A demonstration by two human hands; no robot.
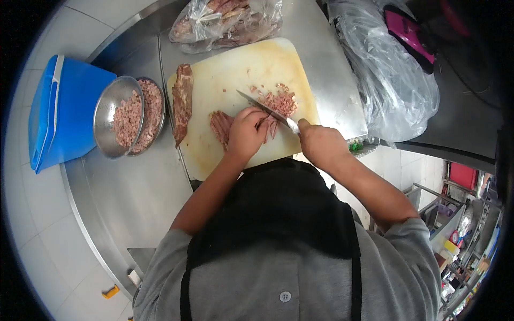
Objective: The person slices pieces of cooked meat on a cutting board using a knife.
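Observation:
On a worn cutting board, my left hand presses down on sliced meat with its fingers curled. My right hand is wrapped round the white handle of a knife, whose blade points up and to the left beside my left fingertips. Diced meat lies in a small heap just beyond the blade. A long dark-edged piece of meat rests along the board's left side. Meat strips show between my left hand and the knife.
At the left, a metal bowl of diced meat overlaps another metal bowl, beside a blue cooler. Bagged meat sits beyond the board. Clear plastic bags and a pink-and-black object lie to the right.

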